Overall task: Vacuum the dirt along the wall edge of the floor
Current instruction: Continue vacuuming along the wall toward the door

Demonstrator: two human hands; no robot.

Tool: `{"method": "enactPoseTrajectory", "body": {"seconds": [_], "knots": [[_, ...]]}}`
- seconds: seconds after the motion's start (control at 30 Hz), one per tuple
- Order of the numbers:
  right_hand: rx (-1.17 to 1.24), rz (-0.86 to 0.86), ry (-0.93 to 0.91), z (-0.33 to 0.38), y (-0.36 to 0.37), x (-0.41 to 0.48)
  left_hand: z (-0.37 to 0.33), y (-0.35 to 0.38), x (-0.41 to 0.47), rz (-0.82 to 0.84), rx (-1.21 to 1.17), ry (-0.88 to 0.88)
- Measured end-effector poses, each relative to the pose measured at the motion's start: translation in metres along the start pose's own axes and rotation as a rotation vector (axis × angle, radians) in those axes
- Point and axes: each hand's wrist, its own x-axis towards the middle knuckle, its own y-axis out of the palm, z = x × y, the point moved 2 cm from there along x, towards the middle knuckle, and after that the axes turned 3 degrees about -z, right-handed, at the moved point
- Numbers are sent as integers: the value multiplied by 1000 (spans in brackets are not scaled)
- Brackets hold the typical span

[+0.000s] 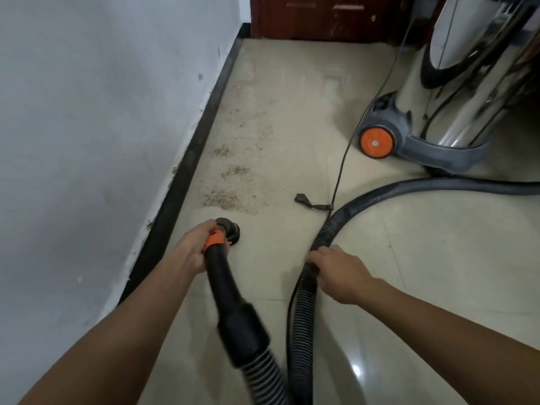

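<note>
The hose (301, 290) is ribbed and flexible, probably light but springy, so it is better guided at two places: the rigid black handle (225, 276) near the nozzle (229, 228), and the loose loop. The left hand (194, 248) has its fingers wrapped around the orange collar (214, 239). The right hand (336, 268) has its fingers closed over the hose. The dirt (230, 185) lies on the floor (409, 258) beside the baseboard (178, 182), just ahead of the nozzle.

Soft, even indoor light, small white glare spot on the glossy floor (356, 370), bright reflections on the steel vacuum drum (467, 68), wide-angle bending at edges, slight overall softness, faint shadows
</note>
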Motion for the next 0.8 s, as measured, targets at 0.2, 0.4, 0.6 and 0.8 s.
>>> {"method": "enactPoseTrajectory", "body": {"seconds": [0.2,0.4,0.6,0.8], "knots": [[-408,89,-303,-3,64,6,-10,-54,6,-81,35,25],[-471,132,-193,-92,75,-51,0,-56,22,-298,41,195],[-538,197,-30,-155,76,-113,39,-29,29,-501,101,394],[-553,302,155,-190,78,-173,57,-4,17,-604,45,444]]}}
